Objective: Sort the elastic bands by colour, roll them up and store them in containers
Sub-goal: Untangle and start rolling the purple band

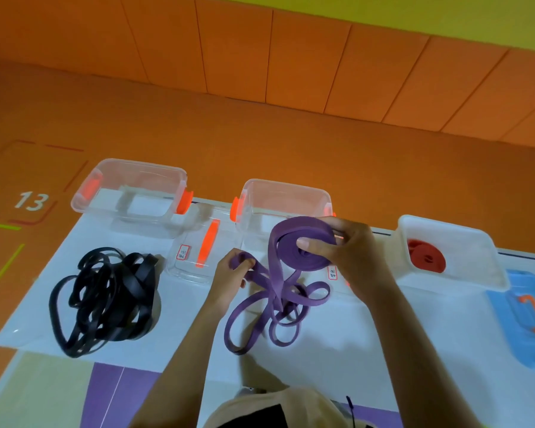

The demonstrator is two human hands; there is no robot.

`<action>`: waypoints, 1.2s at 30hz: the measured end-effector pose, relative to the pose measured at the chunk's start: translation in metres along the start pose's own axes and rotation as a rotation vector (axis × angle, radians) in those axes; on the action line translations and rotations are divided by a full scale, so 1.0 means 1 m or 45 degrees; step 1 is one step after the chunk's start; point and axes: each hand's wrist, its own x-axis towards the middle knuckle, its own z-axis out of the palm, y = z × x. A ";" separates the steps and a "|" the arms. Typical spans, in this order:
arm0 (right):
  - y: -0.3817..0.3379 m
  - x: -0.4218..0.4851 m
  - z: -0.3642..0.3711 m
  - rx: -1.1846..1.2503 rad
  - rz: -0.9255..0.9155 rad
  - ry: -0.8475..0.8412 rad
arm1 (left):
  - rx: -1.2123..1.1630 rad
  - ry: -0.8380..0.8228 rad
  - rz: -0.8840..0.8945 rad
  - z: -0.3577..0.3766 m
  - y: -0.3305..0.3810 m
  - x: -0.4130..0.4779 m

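Two hands work one flat purple elastic band (274, 273): the right hand (349, 251) curls its fingers round the part-wound coil, and the left hand (229, 274) pinches the loose strand at the coil's 8 o'clock. Step judged: rolling purple; next, feed in the tangled slack at 6 o'clock, then store the roll in the clear plastic container (288, 185) at 12 o'clock.

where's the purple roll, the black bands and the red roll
purple roll (303, 227), head view, outer wrap of coil
black bands (144, 273), head view, wide strand upper right
red roll (420, 251), head view, top of coil
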 end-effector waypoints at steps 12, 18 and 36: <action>0.033 0.012 -0.001 0.039 0.045 -0.143 | 0.070 0.024 -0.223 0.017 -0.033 -0.013; 0.038 0.018 -0.001 0.063 0.084 -0.167 | -0.338 0.057 -0.338 0.021 -0.045 -0.024; 0.040 0.028 -0.037 0.109 -0.016 -0.229 | 0.720 0.485 -0.279 0.005 -0.034 -0.032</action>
